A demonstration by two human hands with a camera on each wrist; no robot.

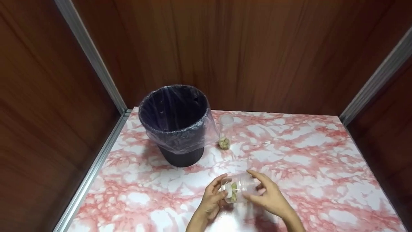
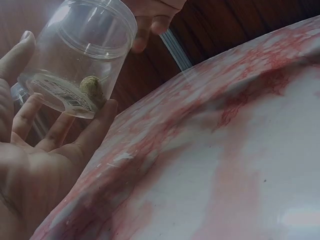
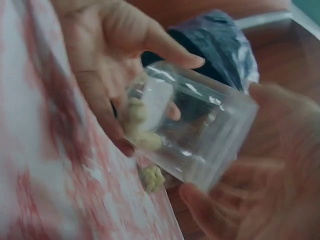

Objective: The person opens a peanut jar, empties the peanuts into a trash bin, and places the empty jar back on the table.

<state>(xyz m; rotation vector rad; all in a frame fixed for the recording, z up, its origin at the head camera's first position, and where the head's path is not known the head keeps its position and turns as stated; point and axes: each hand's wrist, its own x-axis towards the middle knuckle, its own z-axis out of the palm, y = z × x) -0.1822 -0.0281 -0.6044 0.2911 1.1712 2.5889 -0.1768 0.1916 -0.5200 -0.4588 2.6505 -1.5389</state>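
A clear plastic jar (image 1: 243, 183) is held tilted on its side above the table, with a few pale green pieces (image 1: 234, 190) lying at its base end. A white label (image 2: 60, 90) with a barcode covers part of the base. My left hand (image 1: 212, 198) grips the base end, thumb on one side and fingers on the other. At the mouth end, my right hand (image 1: 270, 195) holds the jar between thumb and fingers. No lid shows on this jar's ridged rim (image 2: 117, 22). What the pieces are cannot be told.
A black bin (image 1: 185, 156) lined with a clear plastic bag (image 1: 190, 138) stands at the back left. Beside it is another clear container (image 1: 226, 129) with greenish pieces (image 1: 224, 143) at its bottom. Brown wood-grain panels (image 1: 241, 58) enclose the red-and-white marbled table (image 1: 322, 167).
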